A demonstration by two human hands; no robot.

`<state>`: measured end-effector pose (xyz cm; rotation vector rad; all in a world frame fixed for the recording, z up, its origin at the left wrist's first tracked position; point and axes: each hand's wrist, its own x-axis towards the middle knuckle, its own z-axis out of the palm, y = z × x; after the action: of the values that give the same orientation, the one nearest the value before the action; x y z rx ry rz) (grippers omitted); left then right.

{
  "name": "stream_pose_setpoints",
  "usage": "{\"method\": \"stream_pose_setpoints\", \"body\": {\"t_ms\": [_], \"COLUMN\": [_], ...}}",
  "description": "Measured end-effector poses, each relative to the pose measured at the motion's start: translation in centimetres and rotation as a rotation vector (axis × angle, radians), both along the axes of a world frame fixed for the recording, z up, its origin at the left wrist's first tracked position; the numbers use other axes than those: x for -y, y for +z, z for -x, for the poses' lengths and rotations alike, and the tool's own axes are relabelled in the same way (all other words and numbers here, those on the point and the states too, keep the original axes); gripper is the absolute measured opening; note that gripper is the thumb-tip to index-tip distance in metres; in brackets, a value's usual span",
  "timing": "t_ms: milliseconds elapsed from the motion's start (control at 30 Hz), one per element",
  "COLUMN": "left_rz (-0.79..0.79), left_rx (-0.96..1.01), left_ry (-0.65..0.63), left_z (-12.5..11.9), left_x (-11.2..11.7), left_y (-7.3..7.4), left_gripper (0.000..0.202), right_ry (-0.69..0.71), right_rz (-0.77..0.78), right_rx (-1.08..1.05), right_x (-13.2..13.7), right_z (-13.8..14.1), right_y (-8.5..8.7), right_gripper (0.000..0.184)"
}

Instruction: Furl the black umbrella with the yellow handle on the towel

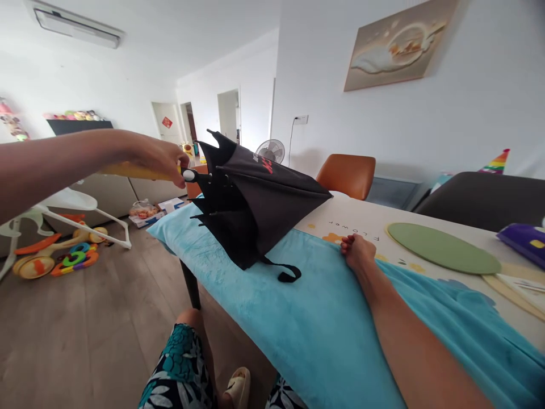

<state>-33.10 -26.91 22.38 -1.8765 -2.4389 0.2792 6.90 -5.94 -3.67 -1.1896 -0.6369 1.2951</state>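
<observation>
A black umbrella (281, 196) lies partly closed across the table, its canopy loose and its tip pointing right. My left hand (164, 160) is wrapped round the umbrella's yellow handle (135, 170), near a pale button at its upper end. From the canopy's edge a black strap (289, 274) hangs down onto a light blue cloth (276, 324). Apart from the umbrella, my right hand (357, 251) rests at the cloth's far edge with its fingers curled in and nothing seen in them.
Farther right on the table (317, 218) are a green oval mat (443, 247) and a purple packet (522, 241). An orange chair (347, 175) and a dark chair (489, 199) stand behind. Toys (76, 258) and a white frame (85, 213) occupy the floor at left.
</observation>
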Motion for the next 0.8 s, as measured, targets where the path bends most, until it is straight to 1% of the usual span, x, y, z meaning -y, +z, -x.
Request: {"method": "stream_pose_setpoints", "body": {"t_ms": [100, 167, 267, 333, 400, 467, 533, 600, 667, 733, 767, 800], "left_rz": [-0.081, -0.145, -0.202, -0.18, -0.15, -0.199, -0.331, -0.45, -0.508, -0.508, -0.455, -0.352], "left_rx": [-0.145, -0.227, -0.398, -0.533, -0.597, -0.576, -0.521, -0.487, -0.486, -0.498, -0.48, -0.423], "left_ry": [0.067, 0.076, -0.023, -0.089, -0.125, -0.122, -0.088, -0.059, -0.032, 0.035, 0.089, 0.152], "left_z": [-0.5, -1.0, -1.6, -1.9, -2.0, -2.0, -2.0, -2.1, -2.3, -2.4, -2.2, -2.0], "left_x": [0.6, 1.4, 2.7, 3.3, 3.6, 3.9, 4.4, 5.0, 5.4, 5.4, 5.1, 4.8], "left_y": [0.0, -0.3, -1.1, -1.5, -1.8, -1.8, -1.6, -1.4, -1.1, -0.7, -0.5, -0.2], "left_gripper": [0.059, 0.055, 0.053, 0.047, 0.037, 0.03, 0.03, 0.037, 0.051, 0.064, 0.068, 0.071], "right_ry": [-0.005, -0.005, 0.0, 0.001, -0.002, -0.004, -0.005, -0.006, 0.002, 0.02, 0.03, 0.043], "right_rz": [0.003, 0.001, 0.002, 0.006, 0.008, 0.008, 0.006, 0.002, -0.005, -0.018, -0.028, -0.043], "right_rx": [0.007, 0.008, 0.007, 0.009, 0.013, 0.017, 0.019, 0.02, 0.014, 0.002, -0.007, -0.017], "right_x": [-0.2, -0.2, -0.2, -0.2, -0.2, -0.2, -0.3, -0.4, -0.6, -0.9, -1.0, -1.2], "right_z": [-0.1, -0.1, -0.1, -0.1, 0.0, 0.0, -0.1, -0.1, -0.2, -0.3, -0.4, -0.5], "right_y": [-0.1, -0.2, -0.2, -0.1, -0.1, -0.1, -0.2, -0.3, -0.5, -0.8, -1.0, -1.1], "right_gripper": [0.013, 0.013, 0.014, 0.014, 0.014, 0.014, 0.014, 0.013, 0.013, 0.012, 0.012, 0.012]}}
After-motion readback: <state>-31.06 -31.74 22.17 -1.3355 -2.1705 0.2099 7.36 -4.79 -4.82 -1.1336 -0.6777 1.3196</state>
